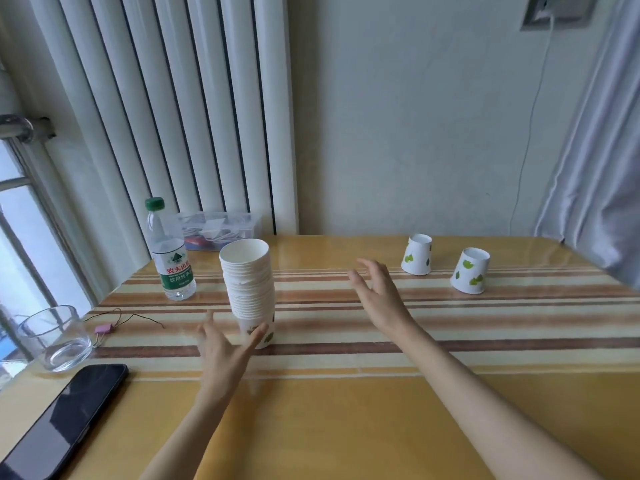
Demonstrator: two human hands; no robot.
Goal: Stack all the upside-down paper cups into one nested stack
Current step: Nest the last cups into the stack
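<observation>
A tall nested stack of white paper cups stands left of the table's middle, its lowest cup showing green leaf prints. My left hand is open just in front of the stack's base, fingers spread, its fingertips at the lowest cup. My right hand is open above the striped cloth, to the right of the stack, holding nothing. Two single upside-down cups with green leaves stand at the far right: one cup nearer the wall, the other cup to its right and slightly tilted.
A green-capped water bottle stands left of the stack, with a clear plastic box behind it. A glass, a black phone and a small pink clip with wires lie at the left. A curtain hangs at the right.
</observation>
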